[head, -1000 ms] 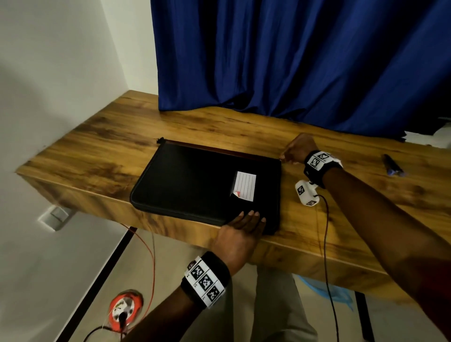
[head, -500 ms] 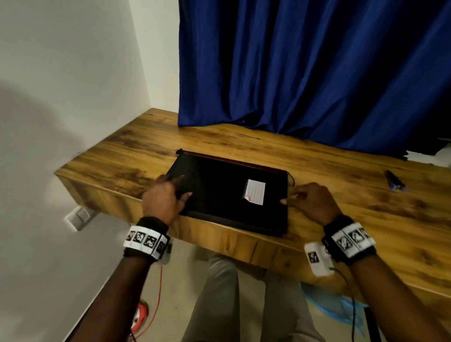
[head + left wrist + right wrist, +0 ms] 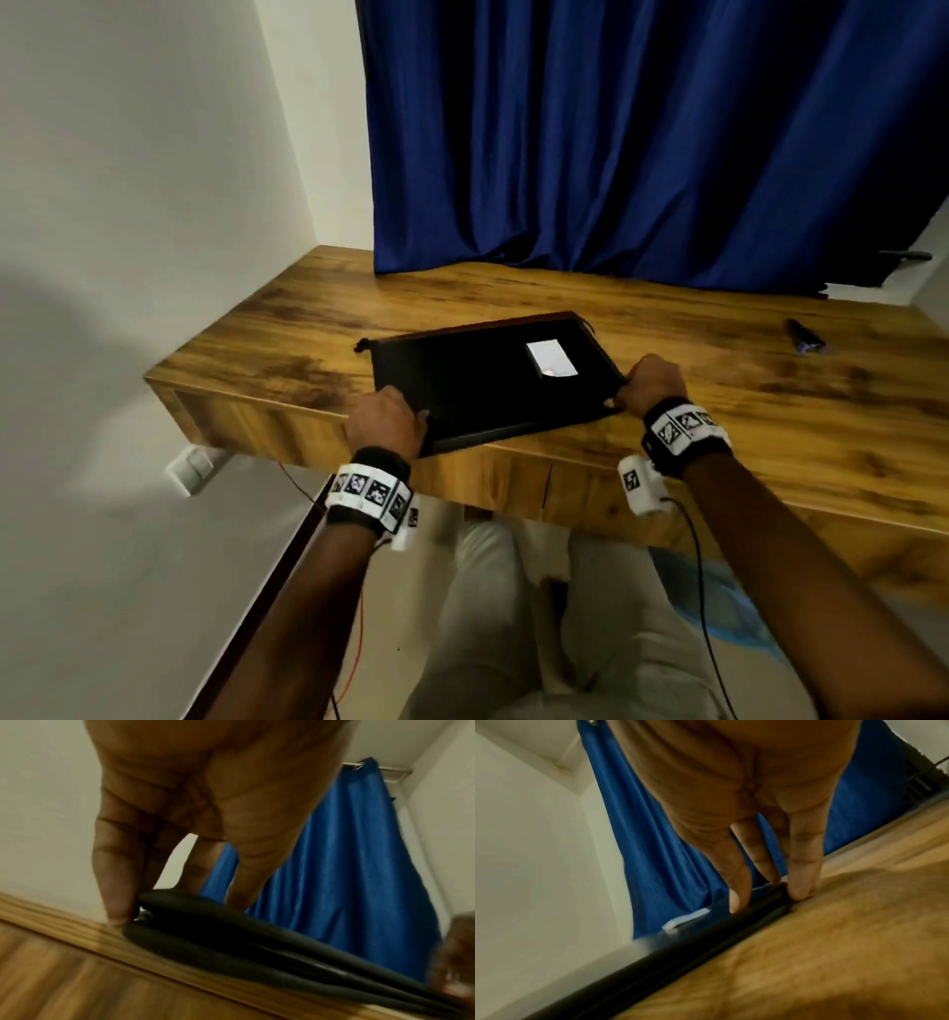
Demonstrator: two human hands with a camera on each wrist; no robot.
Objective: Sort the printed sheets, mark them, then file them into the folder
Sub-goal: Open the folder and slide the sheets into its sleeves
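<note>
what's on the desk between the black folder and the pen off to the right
Nothing: in the head view only bare wooden desk runs from the black folder to the pen. The right hand grips the folder's near right corner.

I see a black folder (image 3: 477, 380) that looks like soft, slightly shiny leather with a smooth white paper label (image 3: 550, 358), on a smooth brown wood table (image 3: 287, 329), and a blue cloth curtain (image 3: 642, 139) behind.
</note>
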